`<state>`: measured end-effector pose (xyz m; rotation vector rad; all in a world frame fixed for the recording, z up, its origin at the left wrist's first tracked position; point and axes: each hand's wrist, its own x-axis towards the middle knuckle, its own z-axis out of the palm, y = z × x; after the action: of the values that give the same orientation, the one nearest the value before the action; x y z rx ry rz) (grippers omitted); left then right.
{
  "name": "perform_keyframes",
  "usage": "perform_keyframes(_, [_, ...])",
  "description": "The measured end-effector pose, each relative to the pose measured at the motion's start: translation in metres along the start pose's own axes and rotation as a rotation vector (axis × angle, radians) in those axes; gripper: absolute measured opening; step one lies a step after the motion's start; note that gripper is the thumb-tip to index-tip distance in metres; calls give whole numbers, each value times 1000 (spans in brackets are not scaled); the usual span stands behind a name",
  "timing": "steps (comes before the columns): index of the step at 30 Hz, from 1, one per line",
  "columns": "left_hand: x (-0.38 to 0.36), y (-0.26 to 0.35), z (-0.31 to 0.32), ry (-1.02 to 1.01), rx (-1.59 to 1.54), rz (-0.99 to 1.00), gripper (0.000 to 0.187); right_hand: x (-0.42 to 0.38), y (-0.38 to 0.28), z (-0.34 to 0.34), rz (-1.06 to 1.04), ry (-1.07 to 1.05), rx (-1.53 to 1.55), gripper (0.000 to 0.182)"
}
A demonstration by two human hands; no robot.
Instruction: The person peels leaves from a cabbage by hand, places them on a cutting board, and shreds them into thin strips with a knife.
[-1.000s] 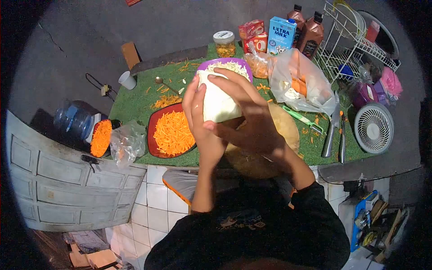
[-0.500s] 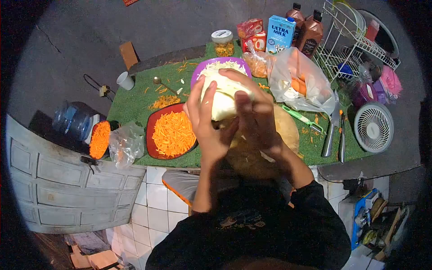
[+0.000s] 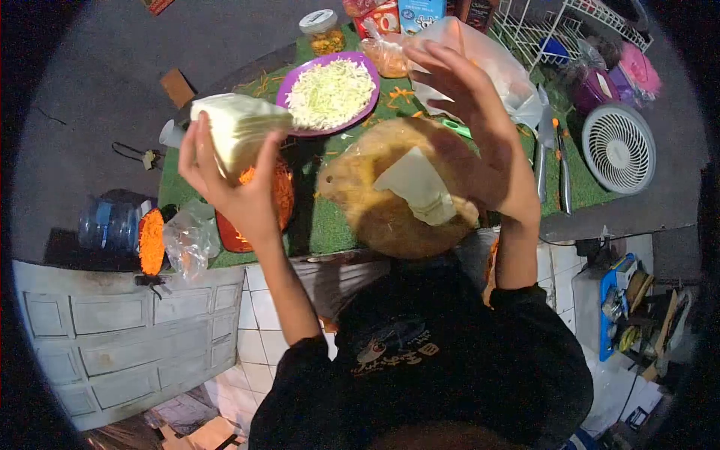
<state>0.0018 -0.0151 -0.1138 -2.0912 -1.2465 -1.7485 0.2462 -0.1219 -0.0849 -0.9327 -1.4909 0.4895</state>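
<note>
Half a second ago both hands were wrapped around the cabbage wedge over the round cutting board; now they have parted. The left hand (image 3: 240, 187) has carried the cabbage wedge (image 3: 236, 131) to the upper left of the frame, its grip clamped around the wedge from below, above the red plate of grated carrot (image 3: 279, 196). A loose cabbage leaf (image 3: 416, 184) lies on the cutting board (image 3: 375, 210). The right hand (image 3: 480, 127) is raised at upper centre, fingers spread, holding nothing.
</note>
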Motion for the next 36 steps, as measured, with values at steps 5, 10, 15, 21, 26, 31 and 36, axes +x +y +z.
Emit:
perform_keyframes(5, [14,-51,29,-6,-214,-164,63,-13,36,38,61,-127,-95,57])
perform_keyframes(10, [39,-101,58,-309,-1104,-1296,42,-28,39,34,144,-155,50,56])
perform_keyframes(15, [54,-161,96,-92,-1318,-1434,40,-70,54,-10,305,69,382,45])
perform_keyframes(21, [81,-238,82,-278,-1154,-1247,52,-117,36,-77,499,367,37,36])
perform_keyframes(26, [90,-235,79,-485,-596,-1265,50,-143,7,-97,535,584,-97,29])
perform_keyframes(31, [69,-283,106,-1095,46,-780,77,-139,10,-81,503,448,-50,26])
perform_keyframes(36, [77,-326,139,-1279,217,-258,83,-118,42,-64,387,104,-149,28])
